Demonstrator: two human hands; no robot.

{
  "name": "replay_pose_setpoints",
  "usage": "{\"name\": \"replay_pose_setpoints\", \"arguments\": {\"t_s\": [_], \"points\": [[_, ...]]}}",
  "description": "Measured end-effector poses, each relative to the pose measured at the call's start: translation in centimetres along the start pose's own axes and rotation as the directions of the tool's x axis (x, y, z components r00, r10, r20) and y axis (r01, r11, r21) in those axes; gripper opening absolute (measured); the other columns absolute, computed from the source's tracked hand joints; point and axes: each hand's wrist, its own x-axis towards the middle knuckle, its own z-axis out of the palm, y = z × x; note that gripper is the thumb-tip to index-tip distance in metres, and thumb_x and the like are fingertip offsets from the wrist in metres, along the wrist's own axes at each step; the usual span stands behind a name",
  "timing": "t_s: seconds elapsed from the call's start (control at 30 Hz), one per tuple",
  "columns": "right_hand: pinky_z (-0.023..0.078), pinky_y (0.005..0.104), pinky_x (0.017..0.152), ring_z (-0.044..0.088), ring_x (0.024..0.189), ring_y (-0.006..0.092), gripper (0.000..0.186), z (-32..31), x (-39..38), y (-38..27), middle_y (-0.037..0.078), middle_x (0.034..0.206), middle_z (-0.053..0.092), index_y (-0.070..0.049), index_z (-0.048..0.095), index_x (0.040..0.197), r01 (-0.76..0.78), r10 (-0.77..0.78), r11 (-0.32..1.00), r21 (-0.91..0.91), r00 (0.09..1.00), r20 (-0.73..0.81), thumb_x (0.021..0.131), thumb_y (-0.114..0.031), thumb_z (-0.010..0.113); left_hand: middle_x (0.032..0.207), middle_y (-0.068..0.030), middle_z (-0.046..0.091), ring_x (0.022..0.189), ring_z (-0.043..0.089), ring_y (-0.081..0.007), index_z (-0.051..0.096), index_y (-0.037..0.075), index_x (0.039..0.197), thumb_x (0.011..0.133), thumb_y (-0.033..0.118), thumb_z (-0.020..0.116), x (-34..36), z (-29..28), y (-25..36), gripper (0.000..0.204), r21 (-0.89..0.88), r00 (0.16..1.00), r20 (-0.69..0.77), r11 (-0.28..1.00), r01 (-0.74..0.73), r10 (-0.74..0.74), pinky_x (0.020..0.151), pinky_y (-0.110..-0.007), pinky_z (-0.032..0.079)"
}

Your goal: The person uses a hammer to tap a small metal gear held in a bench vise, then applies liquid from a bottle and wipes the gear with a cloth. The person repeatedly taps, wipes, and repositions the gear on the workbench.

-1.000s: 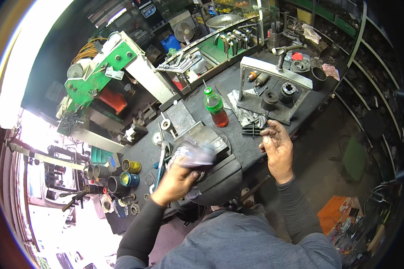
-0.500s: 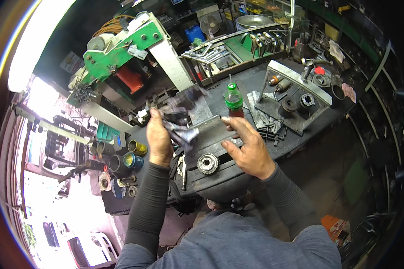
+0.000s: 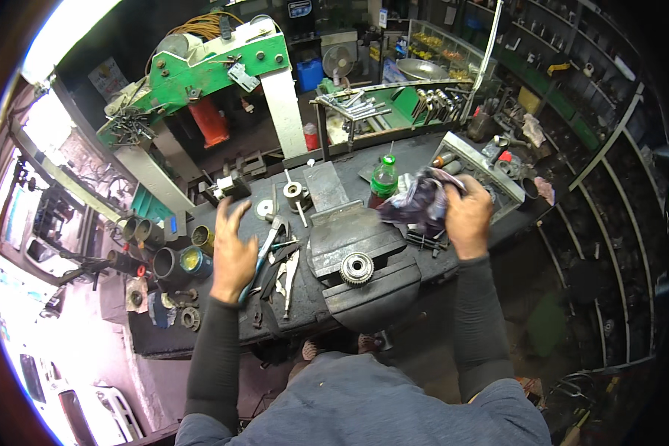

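While the right hand [image 3: 470, 219] clutched a rag [image 3: 422, 205] not yet put down, the empty left hand [image 3: 233, 259] spread wide; the gear [image 3: 347, 274] already sat atop the vise [image 3: 349, 239]!

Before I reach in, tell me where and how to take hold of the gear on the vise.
Grip the gear by its toothed outer rim, from above, with the left hand, I'd say: it lies face up on the bench vise, top uncovered, and that hand is empty while the right hand holds a crumpled cloth. Whether the vise clamps it is unclear.
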Motion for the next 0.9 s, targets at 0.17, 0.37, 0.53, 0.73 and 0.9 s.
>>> {"name": "replay_pose_setpoints", "arguments": {"t_s": [0.17, 0.37, 0.53, 0.73, 0.9], "points": [[0.06, 0.0478, 0.092, 0.075, 0.103, 0.0401, 0.026, -3.0, -4.5, -0.5, 0.021, 0.112, 0.075, 0.001, 0.075, 0.114, 0.151, -0.163, 0.969, -0.195, 0.986, -0.044, 0.088, 0.001, 0.081, 0.178, -0.0333, 0.036, 0.166, 0.036, -0.0486, 0.054, 0.003, 0.162, 0.085, 0.006, 0.088, -7.1, 0.2, -10.5, 0.084, 0.115, 0.964, 0.209, 0.983, 0.141, -0.163, 0.136, -0.048, 0.035], [0.058, 0.0472, 0.101, 0.07, 0.115, 0.0401, 0.033, 5.9, -13.1, -4.1, 0.021, 0.125, 0.07, -0.006, 0.081, 0.132, 0.267, -0.192, 0.962, -0.059, 0.811, 0.553, 0.103, -0.022, 0.08, 0.171, -0.0316, 0.047, 0.161, 0.045, -0.0466, 0.056, -0.001, 0.159, 0.089, 0.008, 0.086, -13.3, 2.3, -14.3, 0.076, -0.062, 0.941, 0.247, 0.966, 0.252, -0.23, 0.134, -0.05, 0.037], [0.059, 0.0472, 0.09, 0.074, 0.102, 0.0412, 0.023, 8.2, -11.3, -4.9, 0.022, 0.103, 0.076, -0.003, 0.082, 0.11, 0.225, -0.076, 0.947, -0.229, 0.851, 0.52, 0.108, -0.024, 0.074, 0.169, -0.0303, 0.049, 0.158, 0.048, -0.0469, 0.06, -0.001, 0.155, 0.09, 0.008, 0.083, -14.3, 1.2, -14.0, 0.07, -0.168, 0.932, 0.329, 0.962, 0.214, -0.15, 0.132, -0.05, 0.041], [0.063, 0.0524, 0.089, 0.079, 0.103, 0.048, 0.035, 9.5, -5.8, -3.0, 0.029, 0.104, 0.08, -0.001, 0.075, 0.123, 0.127, 0.09, 0.774, -0.62, 0.947, 0.307, 0.106, -0.032, 0.075, 0.167, -0.0289, 0.052, 0.156, 0.051, -0.0462, 0.062, 0.0, 0.153, 0.091, 0.008, 0.081, -13.3, 0.9, -15.8, 0.065, -0.227, 0.934, 0.343, 0.957, 0.182, -0.096, 0.131, -0.049, 0.041], [0.06, 0.0469, 0.1, 0.075, 0.114, 0.0378, 0.039, 6.5, -8.6, -6.0, 0.023, 0.121, 0.077, -0.001, 0.072, 0.132, -0.036, 0.074, 0.994, -0.104, 0.917, 0.391, 0.106, -0.029, 0.078, 0.164, -0.028, 0.056, 0.153, 0.056, -0.043, 0.062, -0.004, 0.15, 0.091, 0.002, 0.079, -14.7, -1.8, -18.9, 0.062, -0.232, 0.954, 0.214, 0.938, 0.258, -0.21, 0.129, -0.048, 0.044]]}}
